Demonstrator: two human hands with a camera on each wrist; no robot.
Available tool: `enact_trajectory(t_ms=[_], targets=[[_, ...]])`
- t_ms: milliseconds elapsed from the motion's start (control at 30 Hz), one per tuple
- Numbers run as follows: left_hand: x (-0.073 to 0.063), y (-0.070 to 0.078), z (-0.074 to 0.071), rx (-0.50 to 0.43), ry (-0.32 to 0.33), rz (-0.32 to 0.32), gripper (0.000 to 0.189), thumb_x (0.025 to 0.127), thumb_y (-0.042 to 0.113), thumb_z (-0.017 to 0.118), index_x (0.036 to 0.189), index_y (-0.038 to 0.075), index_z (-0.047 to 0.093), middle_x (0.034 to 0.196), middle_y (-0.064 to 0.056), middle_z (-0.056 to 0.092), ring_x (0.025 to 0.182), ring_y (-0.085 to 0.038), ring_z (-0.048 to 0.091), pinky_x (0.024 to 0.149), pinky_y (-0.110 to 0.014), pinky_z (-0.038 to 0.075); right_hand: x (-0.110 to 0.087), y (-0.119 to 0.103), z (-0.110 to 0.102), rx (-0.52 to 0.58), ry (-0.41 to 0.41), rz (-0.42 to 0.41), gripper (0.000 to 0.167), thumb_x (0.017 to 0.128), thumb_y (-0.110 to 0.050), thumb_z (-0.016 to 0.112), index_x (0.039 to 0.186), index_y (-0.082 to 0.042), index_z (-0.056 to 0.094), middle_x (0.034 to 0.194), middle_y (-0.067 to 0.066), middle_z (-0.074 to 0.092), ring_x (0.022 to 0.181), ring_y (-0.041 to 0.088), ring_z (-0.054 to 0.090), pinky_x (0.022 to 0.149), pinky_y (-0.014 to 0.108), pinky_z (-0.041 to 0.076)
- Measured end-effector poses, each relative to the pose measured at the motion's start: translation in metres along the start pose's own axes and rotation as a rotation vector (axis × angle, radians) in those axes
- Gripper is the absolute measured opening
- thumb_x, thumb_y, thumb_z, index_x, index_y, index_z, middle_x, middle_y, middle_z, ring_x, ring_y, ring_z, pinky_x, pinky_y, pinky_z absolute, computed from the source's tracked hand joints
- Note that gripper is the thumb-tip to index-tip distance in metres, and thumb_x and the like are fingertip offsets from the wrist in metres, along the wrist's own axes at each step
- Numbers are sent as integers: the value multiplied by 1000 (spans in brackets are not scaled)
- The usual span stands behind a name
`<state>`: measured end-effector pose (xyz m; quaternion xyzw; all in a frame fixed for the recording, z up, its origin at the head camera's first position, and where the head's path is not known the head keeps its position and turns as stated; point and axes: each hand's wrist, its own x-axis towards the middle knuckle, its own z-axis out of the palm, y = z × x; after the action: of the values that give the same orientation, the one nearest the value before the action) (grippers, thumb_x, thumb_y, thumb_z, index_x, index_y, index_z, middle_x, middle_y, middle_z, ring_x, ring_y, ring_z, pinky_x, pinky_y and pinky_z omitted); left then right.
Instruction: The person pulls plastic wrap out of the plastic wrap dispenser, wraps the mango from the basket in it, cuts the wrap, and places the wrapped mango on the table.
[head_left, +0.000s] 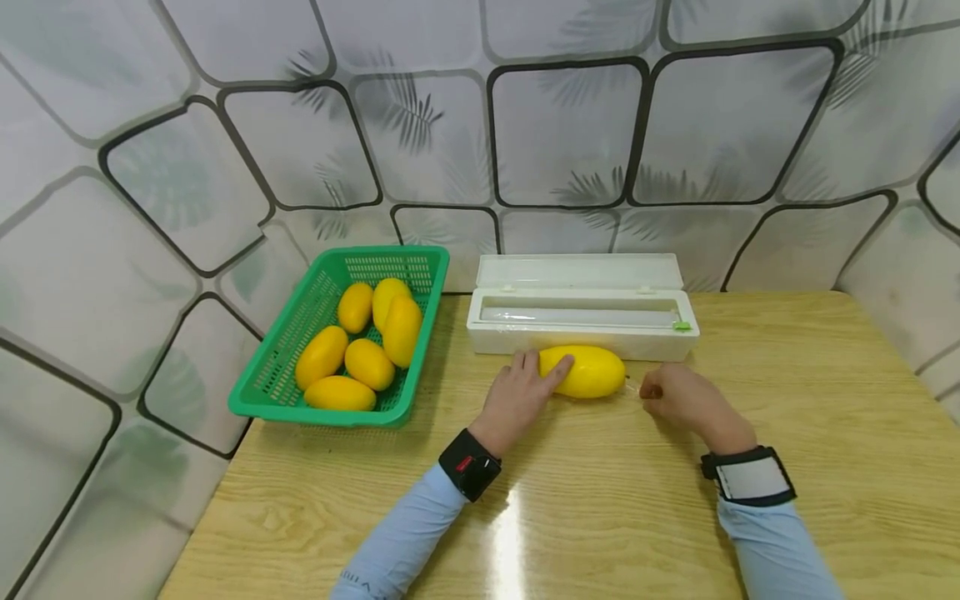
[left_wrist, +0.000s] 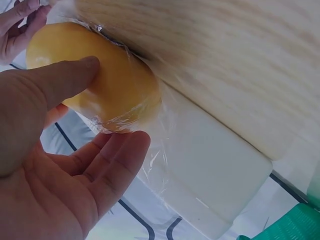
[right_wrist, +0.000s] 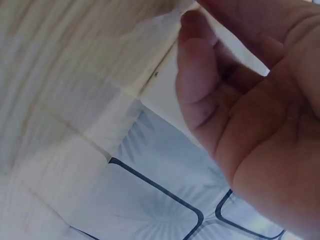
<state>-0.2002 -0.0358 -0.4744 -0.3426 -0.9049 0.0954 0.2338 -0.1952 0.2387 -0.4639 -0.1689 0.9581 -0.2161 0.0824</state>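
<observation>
A yellow mango (head_left: 589,372) lies on its side on the table, partly covered in clear plastic film (left_wrist: 125,117). My left hand (head_left: 519,392) holds its left end. In the left wrist view the thumb lies across the mango and the fingers curl at its other side. My right hand (head_left: 686,402) is just off the mango's right end, fingers bent, pinching a thin clear strand of the film (head_left: 632,386). In the right wrist view the fingertips meet near the top edge, and little of the film shows.
Right behind the mango stands a white cling film box (head_left: 491,342), its lid raised, with a film roll (head_left: 577,317) inside and a green slider (head_left: 681,326) at its right. To the left, a green basket (head_left: 255,408) holds several mangoes (head_left: 370,364). A patterned wall covering backs the wooden table (head_left: 600,517).
</observation>
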Motion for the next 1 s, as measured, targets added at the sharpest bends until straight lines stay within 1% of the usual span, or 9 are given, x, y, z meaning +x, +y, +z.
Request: enact_trajectory(t_ms=[100,200,300,433,567,667,800,900,1000], targets=[[1,0,2,-14,-3,-10,53,97,9,61,145,28,50,106,-14,56,84,-21,50,54,-21,45,1,0,2,-33,20,-11,4,83,0,71,82,-3,73,79,5,69,70,17,58,66,41,53],[1,0,2,-35,-6,-22,51,97,14,62,145,29,50,107,-14,56,85,-21,51,54,-21,46,2,-2,4,-80,33,-5,11,83,4,66,76,-4,69,74,3,64,68,17,55,63,38,50],[1,0,3,-43,-9,-28,50,98,18,63,145,29,51,108,-14,55,86,-21,51,55,-22,47,3,-3,6,-113,27,26,18,86,5,62,73,-7,62,71,2,56,65,17,50,60,34,45],[1,0,2,-44,-23,-33,49,99,21,62,145,29,50,108,-13,54,87,-21,51,55,-22,47,2,-2,7,-138,6,40,21,88,4,59,73,-9,55,70,2,48,65,17,45,58,30,36],[1,0,2,-39,-10,-33,49,98,20,63,145,29,50,107,-13,55,87,-21,51,55,-22,47,-1,-4,5,-121,9,32,19,89,3,57,76,-9,52,71,2,46,65,18,45,58,31,36],[0,-1,1,-35,2,-33,50,98,18,63,145,30,51,106,-13,54,87,-21,51,54,-22,47,-4,-8,1,-128,58,9,18,93,-1,57,79,-10,52,71,2,47,65,19,46,58,34,39],[-1,-1,2,-41,13,-33,49,97,16,63,144,29,51,104,-13,54,86,-21,51,53,-22,46,-7,-14,-4,-155,119,-3,16,99,-5,54,84,-10,51,70,3,48,62,20,46,55,35,39],[-1,-1,2,-47,19,-30,49,98,15,63,143,29,52,104,-14,54,86,-22,51,53,-22,46,-7,-18,-5,-152,139,9,12,99,-1,54,88,-8,51,70,4,49,61,20,45,54,34,39],[-1,-1,3,-51,25,-27,48,98,15,62,143,29,52,104,-14,54,86,-23,51,54,-22,47,-6,-20,-3,-111,187,-4,9,96,3,56,90,-4,53,73,7,54,63,21,49,57,37,44]])
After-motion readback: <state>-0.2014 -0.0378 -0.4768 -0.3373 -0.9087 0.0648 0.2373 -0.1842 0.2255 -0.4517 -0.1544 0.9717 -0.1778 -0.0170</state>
